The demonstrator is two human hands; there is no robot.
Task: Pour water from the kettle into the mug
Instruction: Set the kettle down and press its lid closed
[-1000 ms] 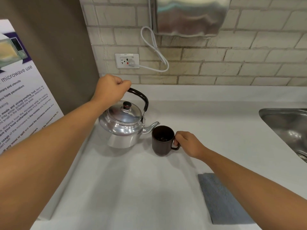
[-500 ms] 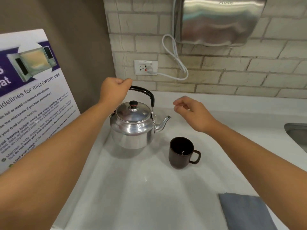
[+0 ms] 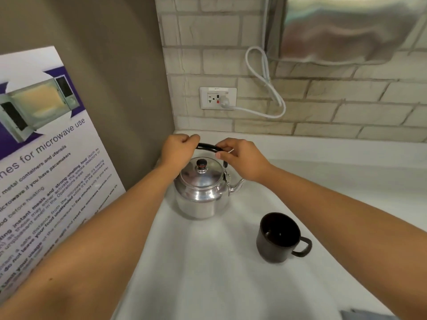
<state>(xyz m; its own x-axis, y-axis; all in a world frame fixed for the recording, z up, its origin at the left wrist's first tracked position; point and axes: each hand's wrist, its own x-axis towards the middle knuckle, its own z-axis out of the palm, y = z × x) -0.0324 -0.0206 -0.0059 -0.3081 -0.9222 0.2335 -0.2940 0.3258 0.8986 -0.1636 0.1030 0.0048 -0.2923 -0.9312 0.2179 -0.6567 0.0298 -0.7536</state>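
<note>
A shiny metal kettle (image 3: 201,195) stands upright on the white counter (image 3: 208,273) near the back left corner, its lid on and its spout pointing right. Its black handle (image 3: 209,147) arches over the lid. My left hand (image 3: 179,150) is closed around the handle's left end. My right hand (image 3: 242,158) grips the handle's right end with fingers and thumb. A dark brown mug (image 3: 278,237) stands upright to the kettle's front right, handle pointing right, untouched by either hand.
A microwave-use poster (image 3: 46,158) leans on the left wall. A wall socket (image 3: 218,98) with a white cable (image 3: 265,88) sits on the brick backsplash. A steel dispenser (image 3: 346,28) hangs above right. A grey cloth's corner (image 3: 365,316) shows at bottom right.
My right hand let go of the mug, rose and moved left onto the kettle's handle. The kettle went from tilted over the mug to upright. The left hand kept its grip.
</note>
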